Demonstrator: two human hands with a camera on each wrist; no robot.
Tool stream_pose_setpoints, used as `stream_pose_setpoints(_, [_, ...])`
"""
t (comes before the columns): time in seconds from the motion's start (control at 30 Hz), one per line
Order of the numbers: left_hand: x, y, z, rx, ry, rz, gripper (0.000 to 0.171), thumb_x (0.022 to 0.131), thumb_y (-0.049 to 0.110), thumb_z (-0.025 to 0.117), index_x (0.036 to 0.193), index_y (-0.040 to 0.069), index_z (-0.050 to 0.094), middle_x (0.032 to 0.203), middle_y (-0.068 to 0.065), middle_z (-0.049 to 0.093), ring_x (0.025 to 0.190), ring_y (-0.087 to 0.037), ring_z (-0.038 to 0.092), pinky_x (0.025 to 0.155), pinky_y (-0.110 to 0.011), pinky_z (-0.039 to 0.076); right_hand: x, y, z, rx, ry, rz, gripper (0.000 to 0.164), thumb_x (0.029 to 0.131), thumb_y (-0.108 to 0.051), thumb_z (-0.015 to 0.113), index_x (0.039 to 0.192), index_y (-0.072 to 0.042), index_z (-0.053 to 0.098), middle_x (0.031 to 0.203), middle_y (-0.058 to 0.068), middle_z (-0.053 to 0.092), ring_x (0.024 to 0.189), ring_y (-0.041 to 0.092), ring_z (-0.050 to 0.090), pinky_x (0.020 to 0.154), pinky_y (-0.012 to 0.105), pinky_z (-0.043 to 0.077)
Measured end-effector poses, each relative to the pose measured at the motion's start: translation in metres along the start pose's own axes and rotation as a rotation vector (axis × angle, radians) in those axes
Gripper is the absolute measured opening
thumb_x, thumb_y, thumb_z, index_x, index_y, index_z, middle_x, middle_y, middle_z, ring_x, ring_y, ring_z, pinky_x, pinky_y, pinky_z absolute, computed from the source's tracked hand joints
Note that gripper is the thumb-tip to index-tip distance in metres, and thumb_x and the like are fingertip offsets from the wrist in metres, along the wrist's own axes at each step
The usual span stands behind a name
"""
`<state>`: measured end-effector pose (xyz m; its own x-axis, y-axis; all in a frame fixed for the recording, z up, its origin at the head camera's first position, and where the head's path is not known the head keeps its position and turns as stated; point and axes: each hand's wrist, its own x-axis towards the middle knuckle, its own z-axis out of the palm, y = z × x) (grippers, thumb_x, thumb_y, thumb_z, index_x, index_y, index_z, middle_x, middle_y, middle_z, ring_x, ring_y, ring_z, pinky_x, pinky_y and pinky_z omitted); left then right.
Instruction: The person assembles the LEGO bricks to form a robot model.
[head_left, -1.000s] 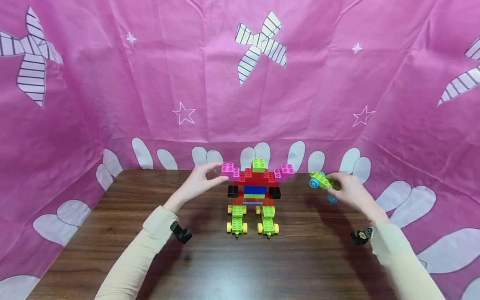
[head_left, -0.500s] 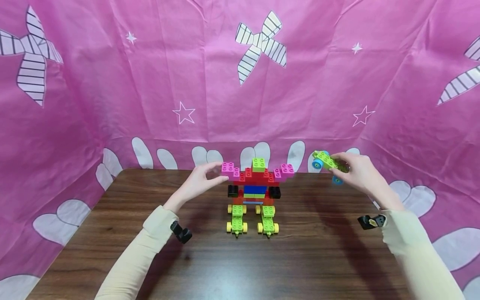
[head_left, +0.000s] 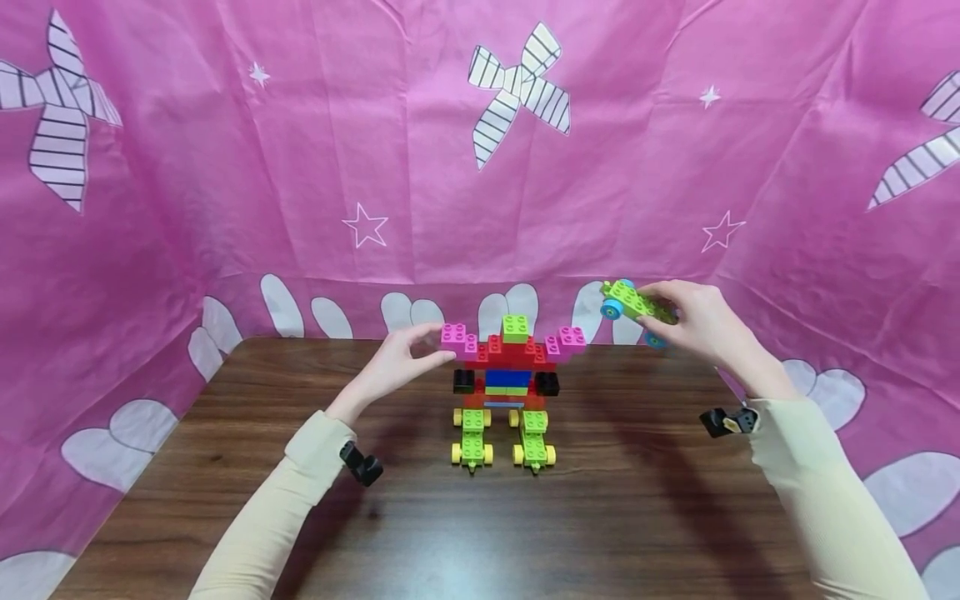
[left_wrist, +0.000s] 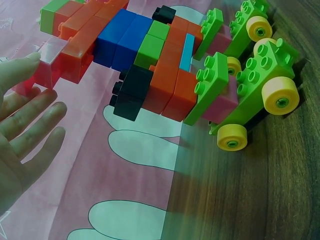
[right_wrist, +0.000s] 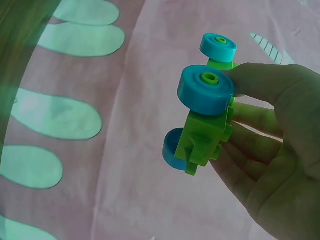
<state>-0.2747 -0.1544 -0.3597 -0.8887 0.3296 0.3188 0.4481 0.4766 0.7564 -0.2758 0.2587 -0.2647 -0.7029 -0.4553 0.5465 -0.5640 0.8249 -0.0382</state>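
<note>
A toy brick figure (head_left: 507, 379) stands upright mid-table on two green wheeled bases with yellow wheels (left_wrist: 281, 96). My left hand (head_left: 393, 364) pinches the pink brick (head_left: 453, 337) at the end of its left arm between thumb and fingers; the other fingers are spread in the left wrist view. In my right hand (head_left: 697, 321), thumb and fingers grip a green wheeled brick base (head_left: 628, 298) with blue wheels (right_wrist: 206, 90). It hangs tilted in the air, to the right of the figure and above the table. The palm side hides part of the base.
The dark wooden table (head_left: 420, 533) carries the figure. A pink cloth (head_left: 615, 192) with bows and stars closes off the back and both sides, close behind the table's far edge.
My right hand has lifted the blue-wheeled base up off its lower position, then drifted slightly left toward the figure. My left hand and the figure have stayed in place.
</note>
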Motion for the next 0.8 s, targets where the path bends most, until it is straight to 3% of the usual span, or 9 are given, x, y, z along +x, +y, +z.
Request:
stream_pose_setpoints(0.53, [-0.001,-0.001,-0.001,0.015,0.008,0.023,0.054,0.081,0.040,0.070,0.128,0.017,0.056,0.103,-0.002,0.070,0.100,-0.016,0.063,0.091,-0.039,0.051,0.031,-0.026,-0.010,0.066,-0.088,-0.038,0.035,0.075,-0.015,0.077,0.108,-0.010,0.068,0.094,0.003,0.071,0.077,0.012,0.061,0.070,0.031,0.051])
stream_pose_setpoints(0.8, [-0.001,-0.002,0.000,0.010,0.004,0.022,0.055,0.082,0.041,0.070,0.128,0.017,0.055,0.105,-0.002,0.069,0.100,-0.016,0.063,0.092,-0.040,0.051,0.044,-0.037,-0.012,0.097,-0.123,-0.046,0.033,0.075,-0.015,0.077,0.107,-0.011,0.068,0.093,0.003,0.071,0.076,0.012,0.059,0.071,0.034,0.052])
